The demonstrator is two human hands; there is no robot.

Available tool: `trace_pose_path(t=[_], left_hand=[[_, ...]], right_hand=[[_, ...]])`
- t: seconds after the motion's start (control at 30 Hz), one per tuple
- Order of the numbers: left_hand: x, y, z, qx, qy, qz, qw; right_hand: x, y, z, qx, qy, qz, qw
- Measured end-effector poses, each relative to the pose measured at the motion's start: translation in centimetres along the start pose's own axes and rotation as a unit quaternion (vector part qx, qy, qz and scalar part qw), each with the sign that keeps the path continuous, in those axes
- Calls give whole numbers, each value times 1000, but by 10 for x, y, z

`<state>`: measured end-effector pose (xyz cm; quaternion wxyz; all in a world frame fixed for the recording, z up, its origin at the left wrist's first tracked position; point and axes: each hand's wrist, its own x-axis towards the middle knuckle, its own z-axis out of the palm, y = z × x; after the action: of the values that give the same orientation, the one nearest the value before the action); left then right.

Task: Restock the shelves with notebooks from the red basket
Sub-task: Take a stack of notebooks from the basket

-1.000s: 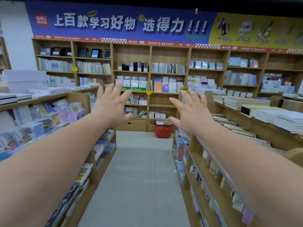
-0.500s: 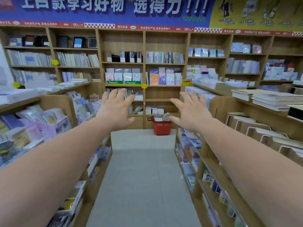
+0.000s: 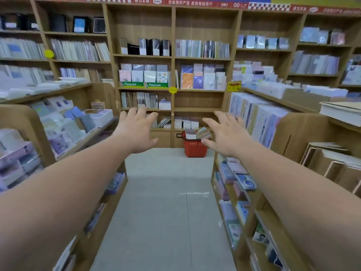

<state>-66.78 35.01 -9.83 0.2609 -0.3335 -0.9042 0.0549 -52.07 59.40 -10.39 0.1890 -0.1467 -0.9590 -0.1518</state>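
Two bare arms extend toward the red basket (image 3: pixel 195 150) from the near end of the aisle.

1. Left grip (image 3: pixel 136 132): fingers straight and spread, nothing held. It is well short of the basket and to its left in view.
2. Right grip (image 3: pixel 227 136): splayed the same way, nothing held. The thumb overlaps the basket's right edge in view only; the basket sits far beyond it. Both look posed for readiness rather than for a grasp.
3. Left aisle rack (image 3: pixel 23 118) and right aisle rack (image 3: pixel 304 132): nearer than the basket, one on either side. Their slanted tiers turn covers up toward a shopper.
4. Floor (image 3: pixel 166 212): a grey strip leading straight to the basket.
5. Red basket: on the floor at the aisle's far end, against the foot of the wall shelving, with a black handle showing at its left side. It was probably left there to keep stock beside the bays it feeds.
6. Notebooks (image 3: pixel 190 133): piled above the basket's rim. One stack lies flat and another leans against it.
7. Wall shelving (image 3: pixel 172 45): directly behind and above the basket. It holds rows of stock, some spine out and some cover out. One bay above the basket shows bare wood backing, so it is a likely gap to fill.

Status: restocking not begun; the walk to the basket comes first.
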Motion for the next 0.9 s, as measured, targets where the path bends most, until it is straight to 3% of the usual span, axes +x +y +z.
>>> trace_pose_path(t=[0.3, 0.9], left_hand=[[174, 21, 118, -22, -30, -6, 999], [595, -43, 385, -72, -99, 12, 992]], right_hand=[[167, 57, 120, 22, -46, -1, 999], [565, 102, 360, 38, -113, 47, 992]])
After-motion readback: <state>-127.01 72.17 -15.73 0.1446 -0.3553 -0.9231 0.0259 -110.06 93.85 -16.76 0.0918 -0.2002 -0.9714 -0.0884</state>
